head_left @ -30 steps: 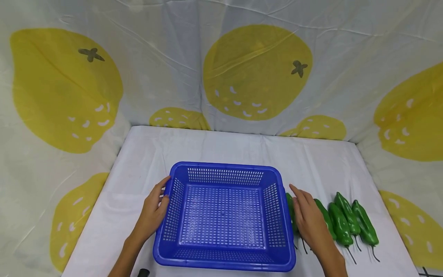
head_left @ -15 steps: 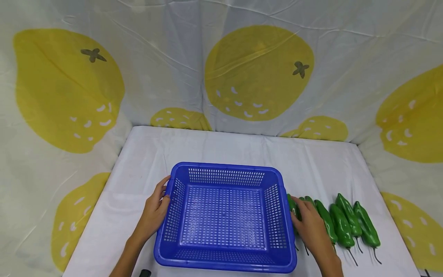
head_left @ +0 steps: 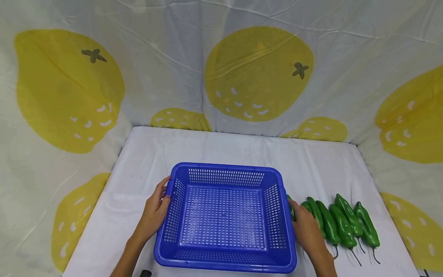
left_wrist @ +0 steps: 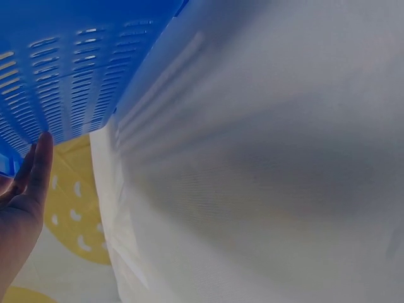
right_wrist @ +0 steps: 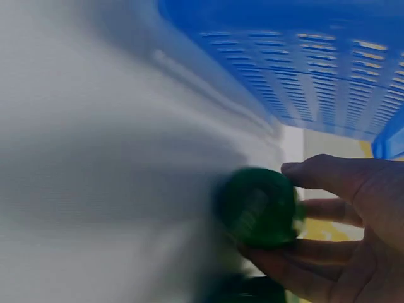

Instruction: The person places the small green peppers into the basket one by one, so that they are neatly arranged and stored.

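Observation:
A blue perforated plastic basket [head_left: 221,219] stands on the white-covered table, its inside bare in the head view. My left hand [head_left: 154,211] is at its left side. The left wrist view shows those fingers [left_wrist: 41,161] extended, touching the outer wall. Close to the basket's right side, my right hand [head_left: 306,227] holds a long green pepper [right_wrist: 255,205] between thumb and fingers. That hand partly hides the peppers by the basket. Another green pepper [right_wrist: 246,290] lies beside the held one, blurred in the right wrist view.
Several more green peppers [head_left: 342,227] lie in a row to the right of my right hand, dark stems toward me. A small black object [head_left: 145,273] shows at the bottom edge. Lemon-print cloth [head_left: 259,73] hangs behind the white table [head_left: 221,148].
My right hand has come down among the peppers beside the basket, and its fingers have closed round one. The left hand and the basket keep their places.

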Available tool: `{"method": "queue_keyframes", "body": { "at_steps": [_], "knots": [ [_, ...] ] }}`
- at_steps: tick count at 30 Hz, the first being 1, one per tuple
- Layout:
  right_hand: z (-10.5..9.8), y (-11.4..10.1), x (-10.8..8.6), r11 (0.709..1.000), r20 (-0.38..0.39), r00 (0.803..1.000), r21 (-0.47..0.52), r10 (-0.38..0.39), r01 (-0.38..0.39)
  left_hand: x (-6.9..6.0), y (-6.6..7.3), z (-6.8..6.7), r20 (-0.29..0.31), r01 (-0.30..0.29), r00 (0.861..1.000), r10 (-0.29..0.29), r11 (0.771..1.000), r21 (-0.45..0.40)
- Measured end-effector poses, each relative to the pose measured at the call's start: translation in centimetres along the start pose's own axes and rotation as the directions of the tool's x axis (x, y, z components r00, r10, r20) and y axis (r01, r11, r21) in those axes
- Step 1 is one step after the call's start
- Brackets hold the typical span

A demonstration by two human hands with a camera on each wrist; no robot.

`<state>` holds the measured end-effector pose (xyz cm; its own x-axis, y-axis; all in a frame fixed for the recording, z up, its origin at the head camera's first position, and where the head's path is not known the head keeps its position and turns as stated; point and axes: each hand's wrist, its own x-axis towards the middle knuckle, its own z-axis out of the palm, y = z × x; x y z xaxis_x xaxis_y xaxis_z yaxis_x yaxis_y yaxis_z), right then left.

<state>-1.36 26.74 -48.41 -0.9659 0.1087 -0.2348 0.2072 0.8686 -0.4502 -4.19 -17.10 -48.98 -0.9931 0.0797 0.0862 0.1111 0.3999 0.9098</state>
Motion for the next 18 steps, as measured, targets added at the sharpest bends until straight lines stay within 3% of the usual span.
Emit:
{"method": "queue_keyframes", "body": {
  "at_steps": [10, 18],
  "knots": [
    [0.2, 0.3, -0.1, 0.999, -0.055, 0.998, 0.029, -0.037, 0.039, -0.1, -0.1, 0.1, 0.008, 0.003, 1.000, -0.003, 1.000, -0.007],
    [-1.5, 0.5, 0.0, 0.998, -0.106, 0.992, 0.009, -0.060, 0.062, -0.1, 0.0, 0.0, 0.010, 0.005, 1.000, -0.005, 1.000, -0.009]
  ]
}}
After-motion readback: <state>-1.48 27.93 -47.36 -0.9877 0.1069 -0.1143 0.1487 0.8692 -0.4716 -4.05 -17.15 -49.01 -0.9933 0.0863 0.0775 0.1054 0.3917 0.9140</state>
